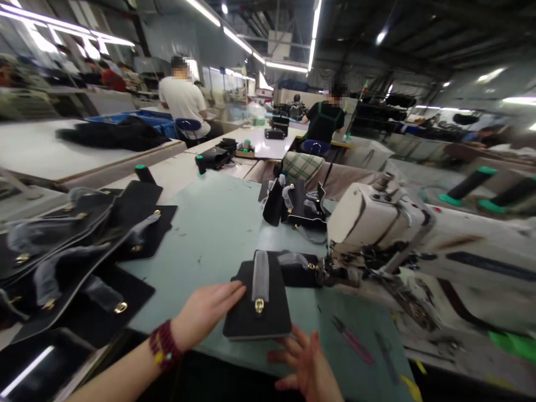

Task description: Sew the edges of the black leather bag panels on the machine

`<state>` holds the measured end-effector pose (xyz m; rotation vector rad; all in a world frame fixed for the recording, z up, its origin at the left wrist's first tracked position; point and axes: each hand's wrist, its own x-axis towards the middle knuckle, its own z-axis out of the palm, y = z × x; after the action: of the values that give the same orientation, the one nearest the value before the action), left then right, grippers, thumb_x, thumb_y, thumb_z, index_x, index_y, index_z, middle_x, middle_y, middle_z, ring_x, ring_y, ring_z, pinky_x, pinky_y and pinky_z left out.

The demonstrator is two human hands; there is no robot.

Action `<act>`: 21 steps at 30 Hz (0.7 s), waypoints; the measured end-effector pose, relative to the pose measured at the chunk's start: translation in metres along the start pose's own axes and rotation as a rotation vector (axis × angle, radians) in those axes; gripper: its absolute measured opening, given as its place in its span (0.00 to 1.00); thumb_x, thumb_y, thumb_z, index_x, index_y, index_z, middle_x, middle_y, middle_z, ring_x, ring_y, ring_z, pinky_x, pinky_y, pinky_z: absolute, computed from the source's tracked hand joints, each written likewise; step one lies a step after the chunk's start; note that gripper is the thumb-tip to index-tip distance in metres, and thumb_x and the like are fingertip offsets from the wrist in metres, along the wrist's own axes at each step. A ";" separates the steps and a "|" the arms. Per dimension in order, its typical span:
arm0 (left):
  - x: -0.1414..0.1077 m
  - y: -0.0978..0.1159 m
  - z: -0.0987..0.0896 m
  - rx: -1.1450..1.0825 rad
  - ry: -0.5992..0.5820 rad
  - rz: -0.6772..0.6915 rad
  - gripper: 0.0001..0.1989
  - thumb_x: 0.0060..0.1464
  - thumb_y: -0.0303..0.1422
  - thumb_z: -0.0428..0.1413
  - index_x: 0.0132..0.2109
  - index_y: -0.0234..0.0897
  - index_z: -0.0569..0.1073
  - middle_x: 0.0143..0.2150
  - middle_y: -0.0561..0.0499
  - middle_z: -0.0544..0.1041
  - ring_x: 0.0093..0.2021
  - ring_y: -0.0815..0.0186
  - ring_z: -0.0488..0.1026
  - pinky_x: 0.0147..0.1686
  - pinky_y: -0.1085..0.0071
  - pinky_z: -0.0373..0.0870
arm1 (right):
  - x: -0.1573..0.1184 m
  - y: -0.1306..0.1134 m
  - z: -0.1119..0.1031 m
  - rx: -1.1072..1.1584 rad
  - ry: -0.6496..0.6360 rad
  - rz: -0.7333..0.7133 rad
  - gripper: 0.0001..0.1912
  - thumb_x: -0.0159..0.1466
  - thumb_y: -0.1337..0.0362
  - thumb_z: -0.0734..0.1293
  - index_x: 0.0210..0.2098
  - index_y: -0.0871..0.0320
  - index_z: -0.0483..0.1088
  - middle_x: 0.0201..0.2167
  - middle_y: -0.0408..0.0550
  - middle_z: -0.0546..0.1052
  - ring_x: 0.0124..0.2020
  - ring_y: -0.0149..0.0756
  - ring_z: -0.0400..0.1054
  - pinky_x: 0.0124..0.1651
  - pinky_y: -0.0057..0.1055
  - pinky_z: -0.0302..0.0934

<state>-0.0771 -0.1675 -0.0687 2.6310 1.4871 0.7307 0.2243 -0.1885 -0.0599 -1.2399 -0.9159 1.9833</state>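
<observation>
In front of me on the green work surface (226, 218) lies a black bag piece (272, 304), with a plastic-wrapped handle (260, 273) and a gold-coloured fitting on top. My left hand (211, 310) rests flat against its left side, fingers stretched out. At the near right corner, my right hand (304, 360) is open with its fingers spread; whether a fingertip touches the piece is unclear. Behind that piece, another black piece (299, 279) reaches to the head of the sewing machine (377, 223), where its end is hidden.
Several black bag pieces with wrapped handles (96, 245) are piled at left. More black pieces (293, 201) stand beyond the machine. Pink-handled snips (354, 340) lie at right beside a dark, narrow tool (387, 357). Two people (182, 97) sit at tables farther off.
</observation>
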 end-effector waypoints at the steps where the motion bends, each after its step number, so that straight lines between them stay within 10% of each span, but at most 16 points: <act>1: -0.014 0.016 0.015 -0.080 -0.003 0.014 0.29 0.64 0.26 0.46 0.68 0.52 0.66 0.59 0.46 0.78 0.54 0.57 0.78 0.52 0.65 0.77 | 0.007 0.001 0.004 0.052 -0.004 -0.010 0.50 0.55 0.23 0.61 0.57 0.59 0.69 0.53 0.61 0.76 0.45 0.50 0.76 0.32 0.38 0.73; 3: -0.040 0.040 0.045 -0.265 0.022 -0.101 0.30 0.63 0.27 0.49 0.68 0.58 0.65 0.63 0.48 0.76 0.58 0.54 0.76 0.56 0.61 0.76 | 0.013 -0.001 0.007 0.014 0.037 -0.081 0.41 0.59 0.34 0.69 0.58 0.59 0.70 0.51 0.57 0.77 0.46 0.48 0.75 0.37 0.36 0.73; 7: -0.066 0.064 0.089 -1.045 0.226 -0.813 0.21 0.63 0.46 0.51 0.61 0.61 0.73 0.66 0.50 0.72 0.65 0.48 0.69 0.63 0.51 0.71 | 0.010 -0.008 0.005 -0.229 0.056 -0.322 0.27 0.65 0.46 0.69 0.53 0.60 0.74 0.48 0.53 0.78 0.52 0.47 0.72 0.58 0.40 0.66; 11: -0.033 0.085 0.089 -1.788 0.026 -1.126 0.29 0.54 0.60 0.54 0.51 0.48 0.82 0.58 0.43 0.79 0.61 0.41 0.73 0.60 0.45 0.72 | 0.004 -0.022 0.005 -0.333 0.013 -0.427 0.21 0.71 0.51 0.63 0.53 0.60 0.73 0.45 0.52 0.77 0.49 0.42 0.71 0.56 0.35 0.65; 16: 0.056 0.090 0.055 -1.609 0.183 -1.265 0.33 0.40 0.46 0.72 0.53 0.42 0.77 0.56 0.44 0.81 0.57 0.46 0.77 0.58 0.53 0.77 | 0.005 -0.044 -0.010 -0.578 0.130 -0.625 0.17 0.72 0.56 0.60 0.36 0.61 0.72 0.38 0.50 0.73 0.41 0.35 0.68 0.46 0.28 0.62; 21: 0.127 0.075 0.048 -1.570 0.084 -1.155 0.32 0.39 0.45 0.73 0.49 0.34 0.77 0.47 0.40 0.84 0.45 0.48 0.83 0.47 0.56 0.82 | 0.023 -0.053 -0.040 -0.450 0.243 -0.457 0.19 0.70 0.53 0.63 0.30 0.61 0.69 0.25 0.45 0.72 0.27 0.29 0.65 0.29 0.23 0.56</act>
<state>0.0573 -0.0951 -0.0440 0.4973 1.1871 1.0647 0.2596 -0.1316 -0.0409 -1.3226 -1.4195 1.2792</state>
